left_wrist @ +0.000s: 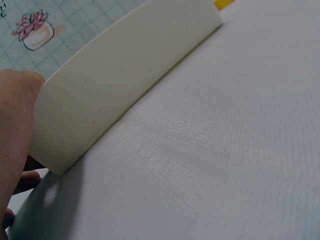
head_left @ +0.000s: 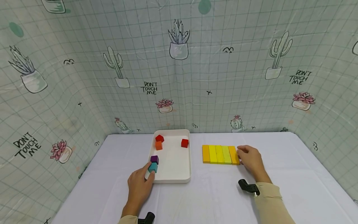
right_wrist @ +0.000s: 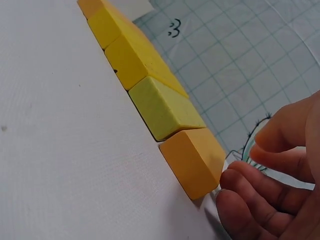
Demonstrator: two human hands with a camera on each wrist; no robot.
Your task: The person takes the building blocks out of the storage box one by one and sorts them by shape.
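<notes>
At the near left corner of a white tray [head_left: 174,181], my left hand [head_left: 139,186] pinches a blue cube [head_left: 153,167] between thumb and index finger. A purple cube [head_left: 154,159] sits right behind it. In the left wrist view, the thumb [left_wrist: 20,100] is at the rim of the tray wall [left_wrist: 115,70], which hides the cube. My right hand [head_left: 251,160] is at the right end of a row of several yellow and orange blocks [head_left: 220,154]. Its loosely bent fingertips [right_wrist: 232,182] are right beside the orange end block [right_wrist: 192,162].
Toward the tray's far left are a red block [head_left: 159,138] and an orange cube [head_left: 158,145]. Another red cube [head_left: 184,143] is by the tray's right wall. A white cloth [head_left: 212,196] covers the table, and a printed curtain [head_left: 207,71] hangs behind it.
</notes>
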